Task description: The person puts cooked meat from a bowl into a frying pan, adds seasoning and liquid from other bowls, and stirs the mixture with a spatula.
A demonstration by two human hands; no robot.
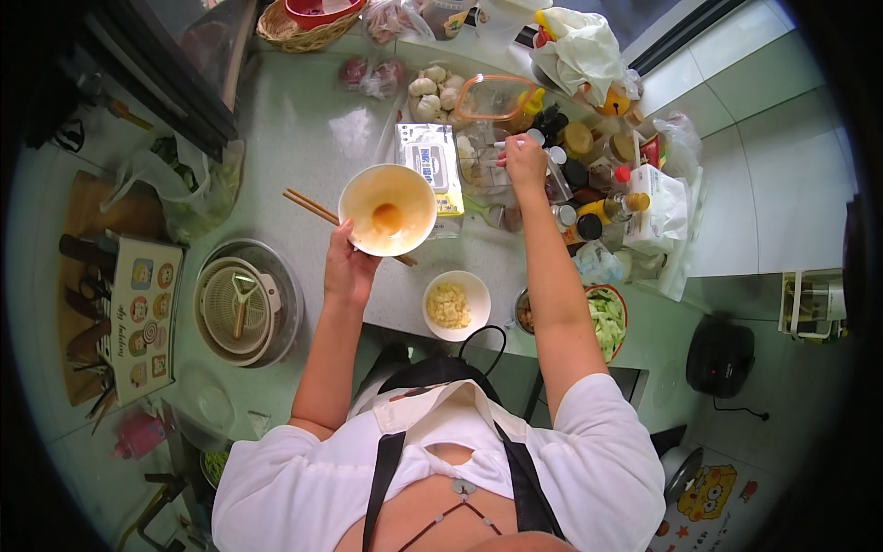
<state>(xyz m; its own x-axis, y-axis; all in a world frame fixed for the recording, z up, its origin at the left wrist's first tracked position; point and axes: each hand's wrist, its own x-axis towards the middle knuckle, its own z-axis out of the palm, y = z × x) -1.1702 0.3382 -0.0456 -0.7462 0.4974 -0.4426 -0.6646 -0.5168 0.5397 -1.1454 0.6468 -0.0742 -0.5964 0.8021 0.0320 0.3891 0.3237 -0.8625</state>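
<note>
Left hand [350, 272] grips bowl [362, 204] of amber liquid [388, 219], seasoning apparently unfinished; mince [448, 307] at bowl's 5 o'clock already chopped; right hand [522, 163], 2 o'clock, pinches unidentified pale object [500, 144].

I am viewing a bowl [405, 189] above chopsticks [309, 204]. Left, a peeler [240, 318] is lying in a colander [219, 315]; right, bottles [613, 209] are standing.

Wht tee [607, 442], cream apron [414, 411] w/ blk straps [380, 483]
</note>
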